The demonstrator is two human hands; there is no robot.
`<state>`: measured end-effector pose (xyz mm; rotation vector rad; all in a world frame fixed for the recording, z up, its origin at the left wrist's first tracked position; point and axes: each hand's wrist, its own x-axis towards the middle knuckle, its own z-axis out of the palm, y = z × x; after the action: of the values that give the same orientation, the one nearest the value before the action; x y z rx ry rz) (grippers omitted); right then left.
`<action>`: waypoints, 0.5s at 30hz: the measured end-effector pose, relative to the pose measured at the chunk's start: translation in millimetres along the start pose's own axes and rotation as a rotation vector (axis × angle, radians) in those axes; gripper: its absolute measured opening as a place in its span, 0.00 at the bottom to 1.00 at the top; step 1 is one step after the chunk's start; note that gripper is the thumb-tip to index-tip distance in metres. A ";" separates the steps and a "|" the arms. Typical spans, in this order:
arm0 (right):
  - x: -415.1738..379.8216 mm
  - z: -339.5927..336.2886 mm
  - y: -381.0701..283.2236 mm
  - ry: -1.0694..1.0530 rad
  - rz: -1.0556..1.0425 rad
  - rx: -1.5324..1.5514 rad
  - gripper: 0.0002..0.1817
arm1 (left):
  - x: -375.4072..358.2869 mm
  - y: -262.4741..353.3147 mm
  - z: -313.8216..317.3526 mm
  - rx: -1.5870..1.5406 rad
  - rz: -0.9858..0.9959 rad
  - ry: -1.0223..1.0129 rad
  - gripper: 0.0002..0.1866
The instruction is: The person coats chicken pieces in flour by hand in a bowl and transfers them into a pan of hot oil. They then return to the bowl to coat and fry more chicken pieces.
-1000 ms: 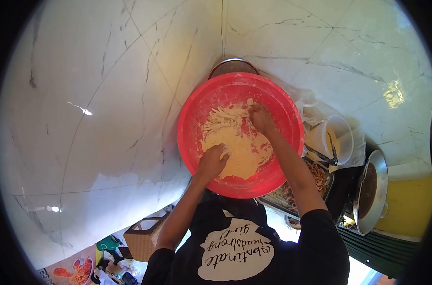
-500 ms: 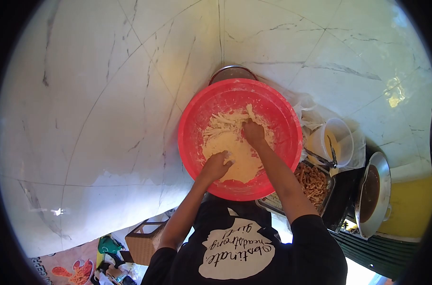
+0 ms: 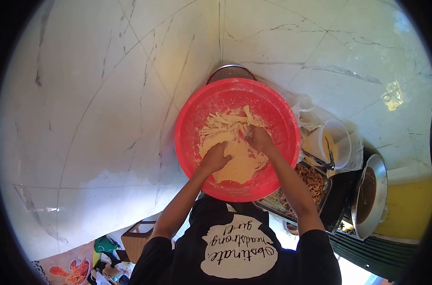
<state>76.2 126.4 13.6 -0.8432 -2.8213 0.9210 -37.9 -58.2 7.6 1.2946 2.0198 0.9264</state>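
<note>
Both hands are inside a large red basin with pale yellow flour over its bottom. Flour-coated strips lie in a heap toward the far side of the basin. My left hand touches the flour at the left, its fingers and thumb apart, with nothing in it. At the right, beside the heap, is my right hand, with its fingers bent down at the flour and the thumb apart; nothing shows in its grasp.
Right of the basin are a clear tub with yellow contents, black-handled tongs, a tray of brown fried strips and a pan of brown liquid. Marbled tile walls rise behind and left.
My right hand has moved nearer to me, away from the coated strips, and its fingers have opened. My left hand has shifted slightly away from me. The basin appears a little further left.
</note>
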 end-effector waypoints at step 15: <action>36.4 40.6 17.8 0.157 -0.086 0.013 0.25 | 31.1 -29.0 18.1 -0.464 -0.336 -0.036 0.13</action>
<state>45.1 135.7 -33.8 -0.7504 -2.6920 0.8221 -51.4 -33.6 -29.1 0.6926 1.7774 1.1095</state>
